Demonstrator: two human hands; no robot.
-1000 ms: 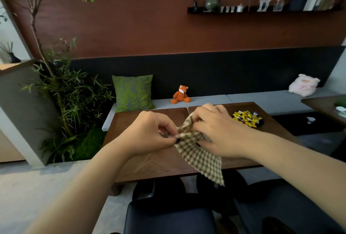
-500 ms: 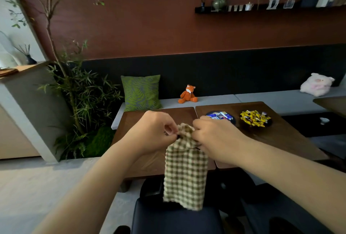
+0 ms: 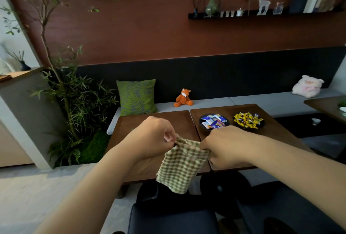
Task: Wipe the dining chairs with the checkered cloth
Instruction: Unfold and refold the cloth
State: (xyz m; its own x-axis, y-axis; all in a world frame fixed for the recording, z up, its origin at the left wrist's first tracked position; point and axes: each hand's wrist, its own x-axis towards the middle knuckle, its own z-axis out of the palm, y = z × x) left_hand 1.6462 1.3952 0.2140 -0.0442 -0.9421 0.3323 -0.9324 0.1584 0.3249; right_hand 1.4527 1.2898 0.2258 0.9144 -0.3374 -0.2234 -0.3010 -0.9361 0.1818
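Head view: both hands are raised in front of the person, above the near edge of the wooden table (image 3: 149, 166). The left hand (image 3: 151, 138) pinches one top corner of the checkered cloth (image 3: 182, 166) between curled fingers and thumb, and the right hand (image 3: 224, 145) is clamped on the other top corner. The cloth hangs down from that pair of grips, its long axis running top to bottom with the lower edge swung a little to the left, loose in the air and touching nothing.

The relation that matters is vertical. The dining chair (image 3: 172, 218), dark and padded, sits directly beneath the hanging cloth, tucked toward the table, and a second dark chair (image 3: 280, 211) lies to the right of it. The cloth's bottom edge is near the first chair but apart from it. By position the two hands are about equally close to that chair, with the right hand nearer the second one, so the next move is probably a lowering one.

Two dark bowls stand on the table's right half: one bowl (image 3: 202, 125) holds blue and white packets, the other bowl (image 3: 261, 124) holds yellow wrapped sweets.
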